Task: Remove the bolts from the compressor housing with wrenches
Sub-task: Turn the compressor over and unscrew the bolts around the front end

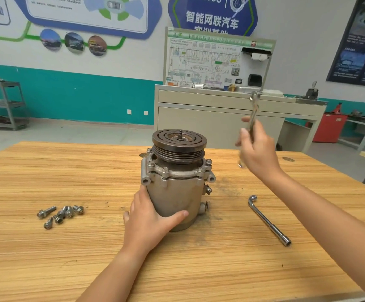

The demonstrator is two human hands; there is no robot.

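L hand (150,219) gripping compressor (177,182), R hand (259,149) holding wrench (253,114)

the compressor (175,192) stands upright mid-table (46,269), the main obstacle; the left grip (149,221) covers its near-left flank. loose bolts (61,213) lie well to its left, an l-shaped socket wrench (268,221) near its right. bare wood runs between these and along the near edge. the right grip (258,149) holds a spanner (253,114) above the far right.

I am looking past the wooden table (46,247) at a white wall (133,59) with a teal lower band. A cream cabinet (199,118) is standing far centre, bearing a wiring-diagram board (203,62). A grey metal rack (5,84) is sitting far left on the grey floor (68,131).
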